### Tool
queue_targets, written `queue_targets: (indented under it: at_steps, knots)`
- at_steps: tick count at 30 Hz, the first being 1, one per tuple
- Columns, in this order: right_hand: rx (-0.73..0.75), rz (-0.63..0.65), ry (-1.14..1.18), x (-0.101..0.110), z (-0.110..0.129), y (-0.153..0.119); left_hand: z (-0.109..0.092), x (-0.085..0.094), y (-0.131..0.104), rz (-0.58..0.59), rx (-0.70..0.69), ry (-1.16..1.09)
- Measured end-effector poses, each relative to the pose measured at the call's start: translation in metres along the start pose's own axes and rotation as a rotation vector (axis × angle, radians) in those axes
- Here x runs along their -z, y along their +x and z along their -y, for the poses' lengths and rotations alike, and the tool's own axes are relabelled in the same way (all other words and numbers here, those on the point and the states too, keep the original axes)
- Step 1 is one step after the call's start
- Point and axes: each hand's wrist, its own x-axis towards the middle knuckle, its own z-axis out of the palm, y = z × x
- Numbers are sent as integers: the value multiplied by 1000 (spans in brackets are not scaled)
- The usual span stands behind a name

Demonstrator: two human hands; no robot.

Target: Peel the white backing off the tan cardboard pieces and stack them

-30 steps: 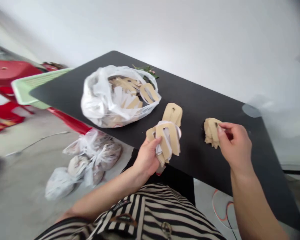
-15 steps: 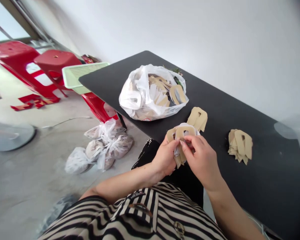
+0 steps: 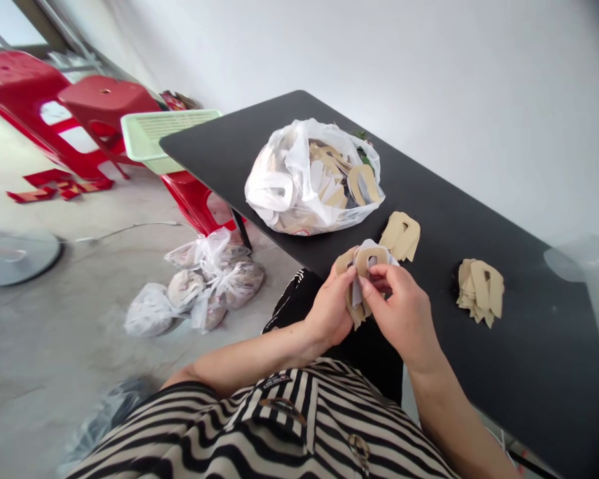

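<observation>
My left hand [image 3: 329,307] is closed around a stack of beige cut-out pieces [image 3: 346,261], arch-shaped with a slot and partly white. Its thumb presses on the front of the stack. My right hand [image 3: 404,309] pinches the lower edge of the front beige piece [image 3: 371,253] between thumb and fingers. Both hands are close together above the near edge of the black table [image 3: 524,346]. Just beyond them lies a small fanned pile of the same pieces [image 3: 400,236]. Another pile [image 3: 480,291] sits farther right.
A white plastic bag [image 3: 274,179] full of such pieces stands open on the table. A pale green basket [image 3: 144,136] and red stools [image 3: 107,100] are at the left. Tied bags [image 3: 219,273] lie on the floor beside the table, near a round stand base [image 3: 20,256].
The view has shifted slightly. The front piece between my hands now stands a little apart from the one beside it. Both hands keep their hold, and the piles lie as before.
</observation>
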Motion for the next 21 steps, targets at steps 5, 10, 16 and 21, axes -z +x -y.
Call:
queue_targets:
  at_steps: [5,10,16,21]
  knots:
    - [-3,-11,5,-2,0,1,1,0,0,-20,-14,6]
    - [7,19,41,4,-4,1,2,-1,-1,-1,-28,46]
    - [29,1,6,5,-7,-4,3,-3,1,-73,-6,144]
    - [73,2,-31,19,-4,-9,1,-3,6,-96,50,154]
